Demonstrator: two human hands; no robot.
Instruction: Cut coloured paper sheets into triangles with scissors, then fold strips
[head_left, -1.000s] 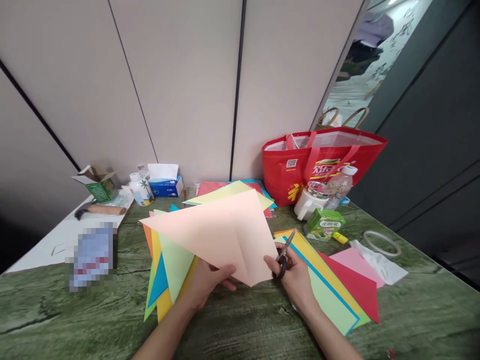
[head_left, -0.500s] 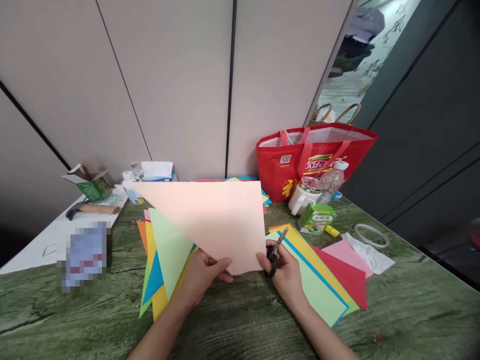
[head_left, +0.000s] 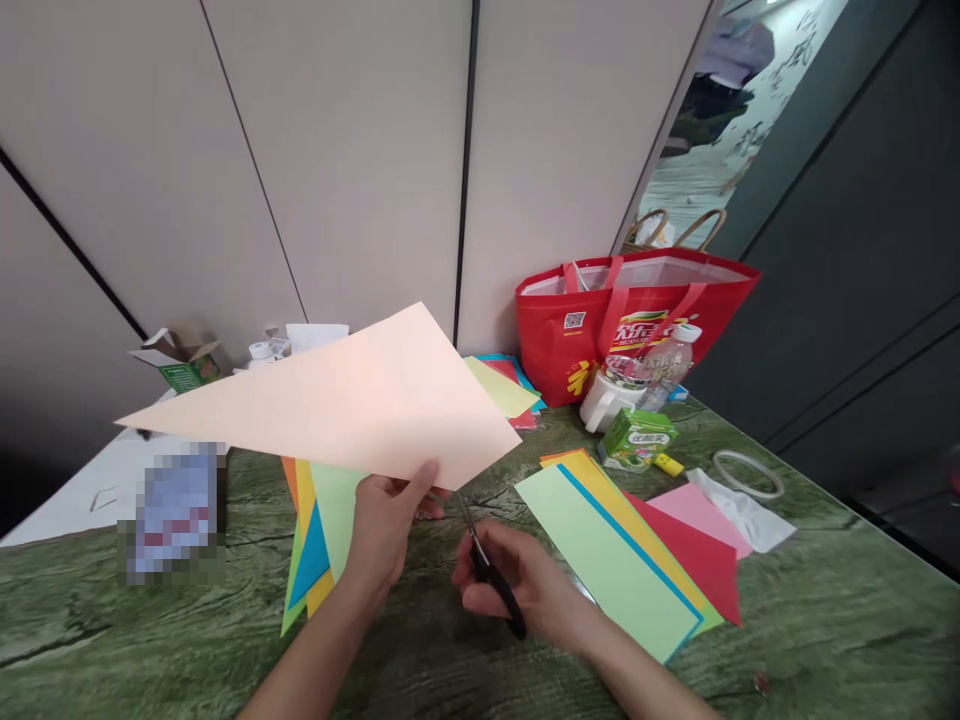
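L hand [head_left: 384, 520], fingers pinching peach paper [head_left: 337, 400] at lower edge; R hand [head_left: 536, 580], fingers round scissors [head_left: 491, 575]. Paper's prob. light, bendy, easily creased; I'd hold nr edge.

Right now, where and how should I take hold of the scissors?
Probably by the black handles, bringing the grip in from the near right, where the right hand holds them: the blades point away, toward the peach paper and the left hand.
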